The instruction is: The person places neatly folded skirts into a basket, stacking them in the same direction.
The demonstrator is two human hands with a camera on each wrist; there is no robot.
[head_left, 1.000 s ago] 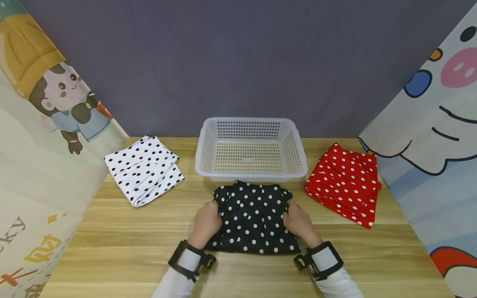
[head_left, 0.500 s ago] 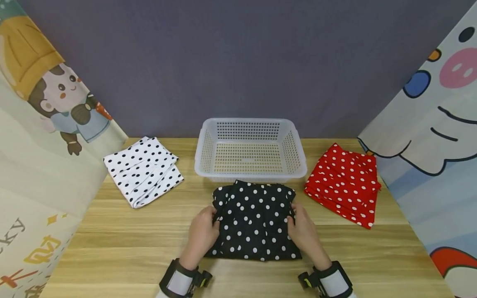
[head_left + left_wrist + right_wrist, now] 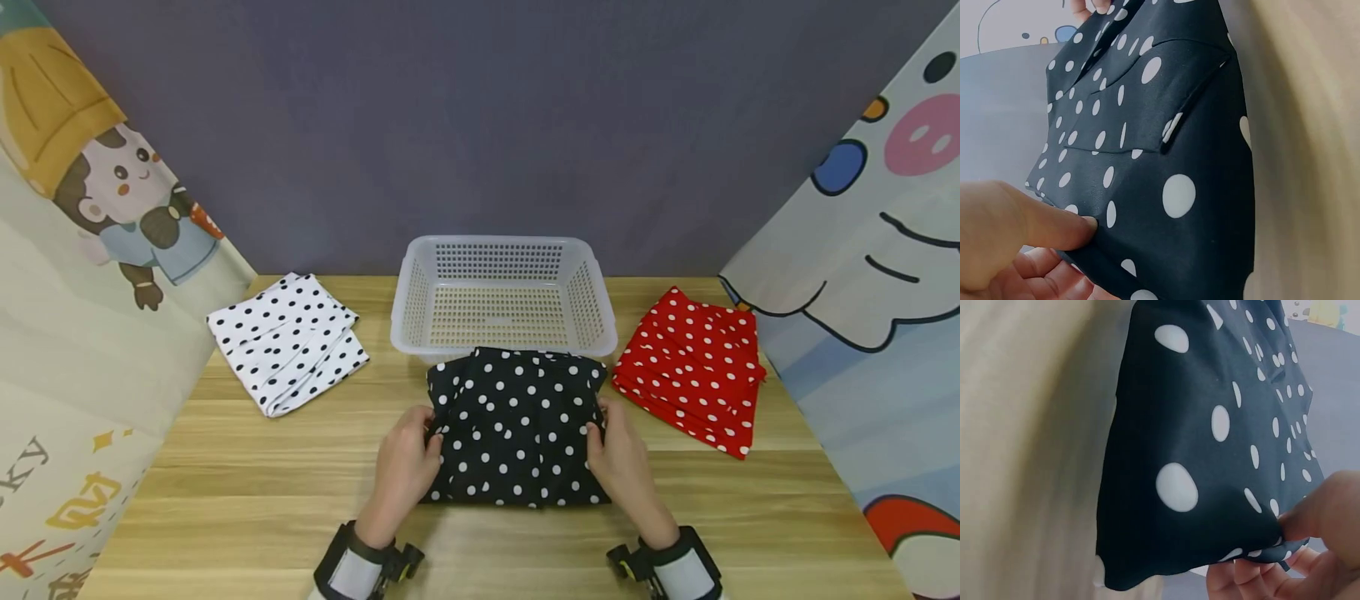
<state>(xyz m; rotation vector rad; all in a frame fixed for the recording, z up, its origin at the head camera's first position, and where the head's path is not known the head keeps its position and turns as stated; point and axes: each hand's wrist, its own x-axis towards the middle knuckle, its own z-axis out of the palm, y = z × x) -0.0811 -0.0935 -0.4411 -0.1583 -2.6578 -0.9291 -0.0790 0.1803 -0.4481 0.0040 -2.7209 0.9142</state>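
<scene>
Filling the far side: dark grey wall panel (image 3: 480, 125). Wood-grain table (image 3: 247, 500) on the near side. White perforated plastic basket (image 3: 498, 321) at far centre. Folded black polka-dot cloth (image 3: 517, 433) at near centre, just in front of the basket, far edge overlapping the basket's near rim in the head view; contact there can't be told. Cloth looks lifted off the table. Folded red polka-dot cloth (image 3: 693, 371) lies right, folded white polka-dot cloth (image 3: 288, 343) left. Person's left hand (image 3: 405, 458) and right hand (image 3: 621, 454) pinch the black cloth's left and right sides, thumbs (image 3: 1063, 228) on top, fingers curled beneath, partly hidden. Handling likely calls for level hands, light outward tension against mid-sag, and pinches through every layer, since the loose folds could slip apart; the far edge probably needs more height over the rim.
</scene>
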